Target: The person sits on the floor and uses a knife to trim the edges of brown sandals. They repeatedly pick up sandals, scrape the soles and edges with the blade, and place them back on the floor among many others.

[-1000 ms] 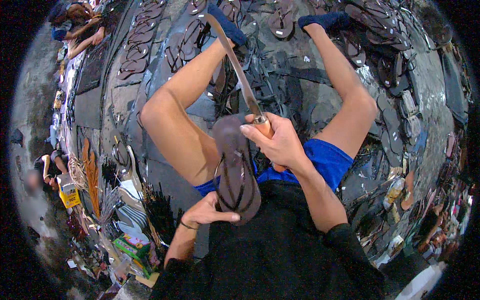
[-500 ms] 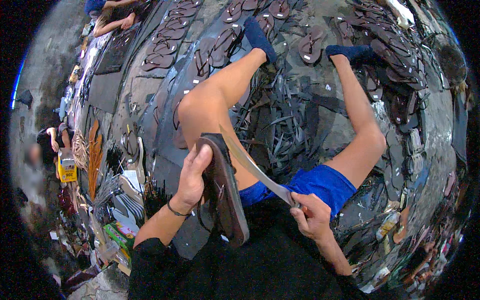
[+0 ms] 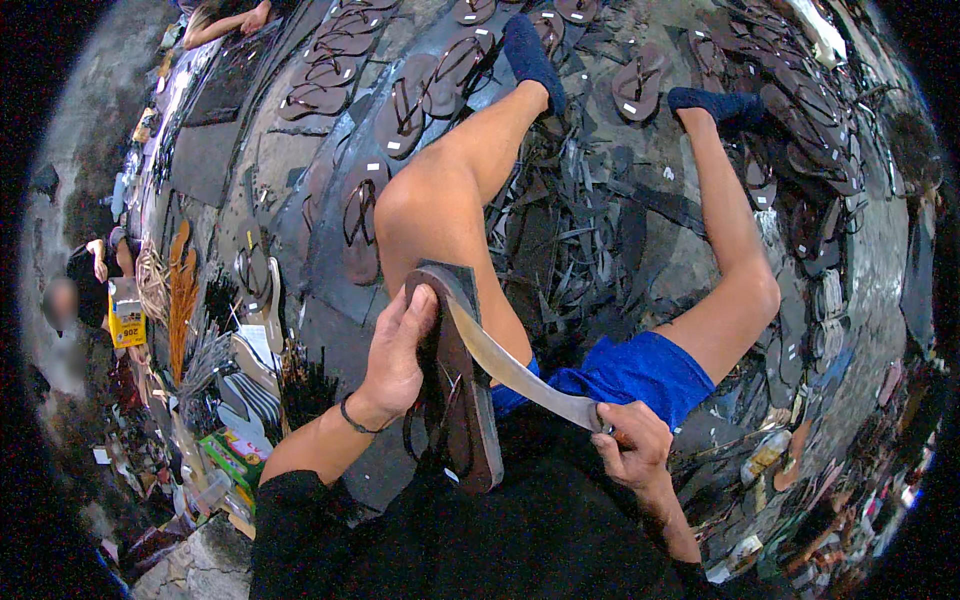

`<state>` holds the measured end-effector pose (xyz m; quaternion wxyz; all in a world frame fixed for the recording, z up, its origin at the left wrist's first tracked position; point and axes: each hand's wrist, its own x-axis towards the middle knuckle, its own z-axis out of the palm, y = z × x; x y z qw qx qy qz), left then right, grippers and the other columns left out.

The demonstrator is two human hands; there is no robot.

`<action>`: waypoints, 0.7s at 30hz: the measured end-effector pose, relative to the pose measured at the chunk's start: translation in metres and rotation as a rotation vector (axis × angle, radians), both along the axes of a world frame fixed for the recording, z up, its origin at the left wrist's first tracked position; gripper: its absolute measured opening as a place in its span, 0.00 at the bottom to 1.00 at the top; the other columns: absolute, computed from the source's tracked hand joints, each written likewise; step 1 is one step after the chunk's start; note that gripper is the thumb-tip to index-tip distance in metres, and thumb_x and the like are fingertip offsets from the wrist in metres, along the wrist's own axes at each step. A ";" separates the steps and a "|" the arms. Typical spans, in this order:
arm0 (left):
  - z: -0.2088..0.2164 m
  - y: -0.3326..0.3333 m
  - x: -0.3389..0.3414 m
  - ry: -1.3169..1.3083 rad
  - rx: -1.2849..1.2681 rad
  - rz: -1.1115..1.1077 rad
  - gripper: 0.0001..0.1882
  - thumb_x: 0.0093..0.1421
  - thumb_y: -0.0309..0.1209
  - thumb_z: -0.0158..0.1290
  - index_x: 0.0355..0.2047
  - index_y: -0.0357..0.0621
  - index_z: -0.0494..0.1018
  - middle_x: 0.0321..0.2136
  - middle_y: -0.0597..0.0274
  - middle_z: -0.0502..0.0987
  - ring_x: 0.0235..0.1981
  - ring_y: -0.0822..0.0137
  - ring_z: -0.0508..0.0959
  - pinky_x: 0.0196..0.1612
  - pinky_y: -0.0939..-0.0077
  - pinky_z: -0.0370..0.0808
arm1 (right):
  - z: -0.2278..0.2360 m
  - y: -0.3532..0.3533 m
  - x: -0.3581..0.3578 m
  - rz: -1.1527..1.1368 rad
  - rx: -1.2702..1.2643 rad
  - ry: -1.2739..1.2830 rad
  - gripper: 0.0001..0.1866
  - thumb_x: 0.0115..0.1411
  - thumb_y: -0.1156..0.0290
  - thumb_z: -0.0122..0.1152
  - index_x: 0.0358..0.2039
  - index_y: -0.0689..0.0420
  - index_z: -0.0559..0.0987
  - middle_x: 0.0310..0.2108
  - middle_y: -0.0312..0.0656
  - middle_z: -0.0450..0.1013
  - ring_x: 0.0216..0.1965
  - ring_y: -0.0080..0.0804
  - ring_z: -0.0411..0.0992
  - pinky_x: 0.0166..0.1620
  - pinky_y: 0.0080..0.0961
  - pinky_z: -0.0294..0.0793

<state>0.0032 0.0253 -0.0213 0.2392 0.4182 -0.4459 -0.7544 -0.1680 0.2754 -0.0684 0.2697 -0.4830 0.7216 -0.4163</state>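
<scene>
My left hand (image 3: 397,355) grips a dark brown flip-flop (image 3: 482,435) by one end, thumb on its upper face, holding it upright against my lap. A piece of black sole sheet (image 3: 464,288) sticks out past the rounded edge at that end. My right hand (image 3: 637,445) is wrapped round the handle of a long knife (image 3: 525,380) with a curved blade. The blade slants up and left across the flip-flop, its tip by the sole's edge near my left thumb. Whether the edge cuts into the sheet, I cannot tell.
Rows of brown flip-flops (image 3: 405,108) lie on the ground ahead and to the right. Black offcut strips (image 3: 560,240) are heaped between my legs. At left are a yellow package (image 3: 127,315), a straw-coloured bundle (image 3: 182,300) and loose soles (image 3: 258,372). Another person's arm (image 3: 228,27) shows far left.
The knife's tip has come down from above the flip-flop onto its edge beside my left thumb. My left hand still holds the flip-flop, shifted slightly right.
</scene>
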 end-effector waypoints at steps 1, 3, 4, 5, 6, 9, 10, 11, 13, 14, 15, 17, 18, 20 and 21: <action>0.002 0.002 -0.002 -0.025 -0.016 0.009 0.17 0.68 0.39 0.43 0.50 0.39 0.67 0.43 0.68 0.73 0.45 0.77 0.71 0.51 0.81 0.66 | -0.001 0.001 -0.001 0.003 0.001 0.008 0.17 0.49 0.68 0.68 0.40 0.58 0.80 0.36 0.46 0.79 0.29 0.37 0.76 0.33 0.28 0.76; 0.005 0.006 -0.007 -0.038 -0.013 0.003 0.17 0.68 0.38 0.44 0.50 0.38 0.67 0.43 0.67 0.73 0.45 0.77 0.71 0.51 0.81 0.67 | 0.000 -0.002 -0.003 -0.015 -0.028 0.072 0.17 0.49 0.68 0.68 0.41 0.57 0.79 0.37 0.46 0.78 0.30 0.37 0.76 0.33 0.28 0.75; 0.004 0.006 -0.007 -0.027 0.006 -0.009 0.17 0.68 0.38 0.44 0.50 0.38 0.67 0.43 0.67 0.73 0.45 0.76 0.71 0.51 0.81 0.67 | 0.002 -0.009 -0.005 -0.035 -0.058 0.129 0.18 0.50 0.68 0.68 0.41 0.57 0.79 0.38 0.46 0.78 0.30 0.37 0.76 0.33 0.28 0.75; 0.001 0.003 -0.003 0.019 0.058 -0.040 0.17 0.68 0.38 0.45 0.50 0.38 0.67 0.43 0.67 0.73 0.45 0.76 0.71 0.51 0.80 0.67 | 0.005 -0.016 -0.009 -0.056 -0.089 0.186 0.18 0.50 0.68 0.68 0.42 0.57 0.79 0.38 0.46 0.78 0.30 0.38 0.76 0.33 0.28 0.75; -0.003 0.001 -0.001 0.067 0.112 -0.073 0.17 0.67 0.38 0.45 0.49 0.38 0.67 0.42 0.66 0.73 0.45 0.76 0.71 0.51 0.80 0.67 | 0.011 -0.021 -0.014 -0.044 -0.095 0.213 0.19 0.50 0.68 0.68 0.43 0.56 0.79 0.39 0.46 0.78 0.30 0.37 0.76 0.32 0.28 0.75; -0.009 0.002 0.000 0.041 0.018 -0.168 0.17 0.66 0.37 0.48 0.48 0.38 0.67 0.41 0.66 0.73 0.43 0.75 0.71 0.50 0.78 0.67 | 0.034 -0.039 -0.030 0.001 -0.082 0.277 0.21 0.48 0.70 0.69 0.44 0.56 0.77 0.39 0.45 0.78 0.30 0.36 0.76 0.32 0.28 0.75; -0.010 0.003 0.000 0.020 -0.005 -0.199 0.17 0.65 0.37 0.49 0.48 0.38 0.67 0.41 0.66 0.73 0.43 0.75 0.71 0.49 0.78 0.67 | 0.044 -0.044 -0.036 0.030 -0.048 0.256 0.21 0.49 0.69 0.69 0.44 0.55 0.77 0.39 0.45 0.78 0.29 0.37 0.76 0.32 0.28 0.75; -0.010 0.004 -0.001 -0.016 -0.021 -0.229 0.17 0.65 0.37 0.50 0.48 0.38 0.68 0.41 0.66 0.73 0.43 0.75 0.71 0.49 0.77 0.67 | 0.054 -0.050 -0.042 0.060 -0.015 0.234 0.20 0.49 0.69 0.69 0.44 0.55 0.77 0.39 0.45 0.78 0.29 0.37 0.76 0.32 0.29 0.75; -0.006 0.009 -0.012 -0.024 0.003 -0.224 0.15 0.64 0.35 0.51 0.46 0.38 0.68 0.40 0.66 0.73 0.41 0.75 0.71 0.48 0.77 0.67 | 0.076 -0.064 -0.052 0.105 0.086 0.142 0.20 0.49 0.68 0.69 0.44 0.53 0.78 0.35 0.42 0.78 0.29 0.39 0.76 0.32 0.30 0.76; -0.005 0.006 -0.014 0.002 0.027 -0.257 0.15 0.64 0.35 0.51 0.46 0.39 0.68 0.40 0.66 0.73 0.41 0.75 0.71 0.48 0.77 0.67 | 0.085 -0.072 -0.056 0.125 0.129 0.122 0.19 0.50 0.67 0.69 0.43 0.53 0.78 0.34 0.42 0.78 0.29 0.39 0.76 0.32 0.31 0.76; -0.004 0.006 -0.017 0.029 0.048 -0.293 0.15 0.64 0.35 0.51 0.45 0.39 0.69 0.40 0.66 0.73 0.41 0.75 0.71 0.48 0.77 0.67 | 0.093 -0.076 -0.061 0.142 0.171 0.102 0.18 0.51 0.67 0.68 0.43 0.53 0.78 0.33 0.42 0.78 0.30 0.39 0.76 0.32 0.32 0.76; -0.003 0.009 -0.019 0.028 0.078 -0.316 0.15 0.62 0.35 0.53 0.44 0.39 0.69 0.39 0.66 0.73 0.41 0.75 0.71 0.47 0.77 0.67 | 0.103 -0.090 -0.069 0.186 0.238 0.075 0.15 0.53 0.64 0.66 0.42 0.53 0.79 0.28 0.43 0.77 0.29 0.42 0.76 0.32 0.35 0.76; -0.001 0.009 -0.021 0.025 0.071 -0.346 0.15 0.62 0.35 0.53 0.44 0.38 0.69 0.39 0.66 0.73 0.41 0.75 0.71 0.47 0.77 0.68 | 0.107 -0.098 -0.072 0.203 0.251 0.049 0.15 0.54 0.64 0.66 0.41 0.53 0.79 0.27 0.44 0.77 0.28 0.43 0.76 0.32 0.36 0.76; 0.001 0.007 -0.025 0.023 0.053 -0.411 0.16 0.62 0.35 0.54 0.44 0.38 0.68 0.38 0.65 0.73 0.41 0.74 0.71 0.47 0.76 0.68 | 0.112 -0.113 -0.075 0.231 0.274 0.001 0.15 0.54 0.63 0.64 0.41 0.55 0.79 0.26 0.45 0.76 0.27 0.45 0.76 0.31 0.37 0.75; 0.002 0.007 -0.027 0.011 0.064 -0.424 0.16 0.61 0.35 0.54 0.45 0.38 0.68 0.38 0.65 0.73 0.41 0.74 0.71 0.47 0.76 0.68 | 0.115 -0.121 -0.078 0.253 0.302 -0.036 0.14 0.55 0.64 0.64 0.41 0.54 0.79 0.25 0.46 0.76 0.26 0.47 0.76 0.31 0.38 0.75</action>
